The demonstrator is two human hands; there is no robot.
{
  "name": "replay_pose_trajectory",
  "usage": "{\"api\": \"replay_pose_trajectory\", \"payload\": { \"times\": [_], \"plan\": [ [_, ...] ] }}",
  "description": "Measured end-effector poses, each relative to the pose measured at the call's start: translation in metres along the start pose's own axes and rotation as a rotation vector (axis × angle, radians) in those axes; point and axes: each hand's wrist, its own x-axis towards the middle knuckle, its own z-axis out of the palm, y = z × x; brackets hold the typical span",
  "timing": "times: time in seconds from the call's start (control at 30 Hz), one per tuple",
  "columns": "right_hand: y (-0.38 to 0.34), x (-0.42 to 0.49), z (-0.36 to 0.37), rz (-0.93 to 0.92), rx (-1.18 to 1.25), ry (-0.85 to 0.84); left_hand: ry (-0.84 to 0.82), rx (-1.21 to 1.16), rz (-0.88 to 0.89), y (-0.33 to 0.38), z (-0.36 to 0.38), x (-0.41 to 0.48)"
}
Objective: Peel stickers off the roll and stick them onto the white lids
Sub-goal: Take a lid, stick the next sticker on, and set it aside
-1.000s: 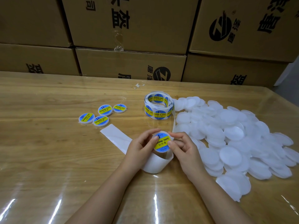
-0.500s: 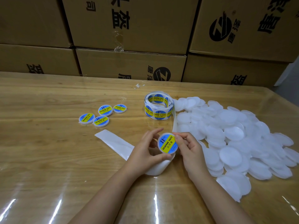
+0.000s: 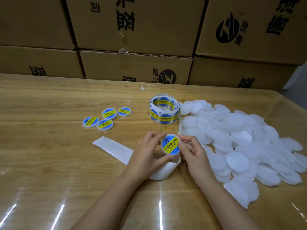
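Head view: the stickered lid (image 3: 170,144) now sits higher, tilted toward you; your left hand (image 3: 146,155) grips its rim, your right hand (image 3: 195,156) pinches it, thumb pressing, so this one looks nearly finished.

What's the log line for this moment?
step: pressing sticker onto lid | left hand: holds lid | right hand: thumb on sticker | aside: four labelled lids

Stacked cardboard boxes (image 3: 136,27) stand behind the wooden table (image 3: 41,163).
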Motion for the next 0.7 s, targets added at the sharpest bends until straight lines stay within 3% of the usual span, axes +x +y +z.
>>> {"api": "replay_pose_trajectory", "payload": {
  "times": [0.2,0.33,0.47,0.6,0.7],
  "plan": [
    [0.004,-0.001,0.002,-0.089,-0.207,-0.054,0.054,0.038,-0.052,-0.013,-0.020,0.007],
    [0.006,-0.001,0.002,-0.115,-0.269,-0.048,0.281,0.230,-0.337,-0.051,-0.053,0.009],
    [0.007,-0.001,0.001,-0.114,-0.294,-0.032,0.371,0.552,-0.690,-0.084,-0.080,-0.002],
    [0.006,-0.001,0.002,-0.097,-0.308,-0.031,0.452,0.604,-0.802,-0.095,-0.086,-0.011],
    [0.005,-0.002,0.002,-0.083,-0.311,-0.028,0.366,0.643,-0.840,-0.097,-0.084,-0.011]
  ]
}}
